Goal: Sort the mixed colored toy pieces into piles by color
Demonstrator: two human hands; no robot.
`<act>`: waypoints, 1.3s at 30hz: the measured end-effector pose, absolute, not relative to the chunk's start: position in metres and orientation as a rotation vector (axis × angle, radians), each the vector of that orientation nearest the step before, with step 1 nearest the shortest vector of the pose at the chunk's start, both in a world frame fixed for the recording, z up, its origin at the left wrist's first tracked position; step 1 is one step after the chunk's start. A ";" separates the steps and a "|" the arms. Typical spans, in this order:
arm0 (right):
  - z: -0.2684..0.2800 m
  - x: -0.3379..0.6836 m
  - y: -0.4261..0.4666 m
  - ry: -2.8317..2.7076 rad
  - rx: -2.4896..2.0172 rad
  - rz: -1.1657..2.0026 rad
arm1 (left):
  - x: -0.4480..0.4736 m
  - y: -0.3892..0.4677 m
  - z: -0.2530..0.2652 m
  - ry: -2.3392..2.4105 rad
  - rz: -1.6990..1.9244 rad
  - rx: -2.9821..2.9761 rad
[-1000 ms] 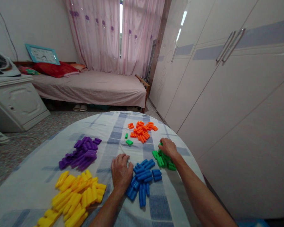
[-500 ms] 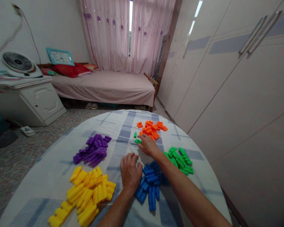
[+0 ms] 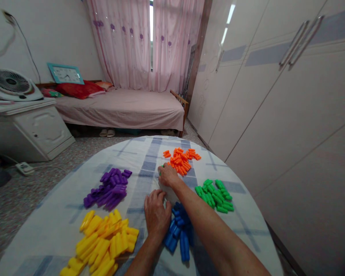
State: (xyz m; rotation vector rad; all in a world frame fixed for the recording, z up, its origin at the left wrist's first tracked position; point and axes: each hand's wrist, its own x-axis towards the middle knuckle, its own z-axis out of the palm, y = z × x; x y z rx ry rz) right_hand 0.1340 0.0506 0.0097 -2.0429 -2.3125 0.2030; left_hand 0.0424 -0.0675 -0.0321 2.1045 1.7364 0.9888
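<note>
My right hand (image 3: 168,175) reaches over the far middle of the table, fingers bent down around small green plastic pieces (image 3: 163,166). Only slivers of that green show at the fingertips; the rest is hidden under the hand. Nearer me, my left hand (image 3: 156,211) rests on the cloth with its fingers loosely apart, holding nothing visible. Beside it on the right lies a pile of blue plastic pieces (image 3: 184,245), partly covered by my right forearm. Orange pieces (image 3: 180,161) are heaped just beyond my right hand.
On the round table's checked cloth (image 3: 148,168) lie a purple pile (image 3: 110,188) and a yellow pile (image 3: 103,241) at left. A green pile (image 3: 215,195) lies right of my right forearm. Beyond stand a bed (image 3: 126,109), a cabinet with a fan (image 3: 13,82), and a wardrobe (image 3: 276,115).
My right hand has moved slightly left and over the loose green pieces, which were uncovered before. My left hand stays nearly in place. The whole view has shifted a little.
</note>
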 end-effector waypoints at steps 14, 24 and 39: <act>0.008 0.158 0.016 -2.308 -1.940 0.262 | 0.042 -0.066 -0.036 1.739 0.962 2.127; 0.045 0.249 -0.063 -2.045 -1.967 0.146 | 0.041 -0.065 -0.039 1.737 0.979 2.150; 0.001 0.319 -0.121 -1.735 -2.051 -0.002 | 0.041 -0.061 -0.043 1.644 1.135 2.087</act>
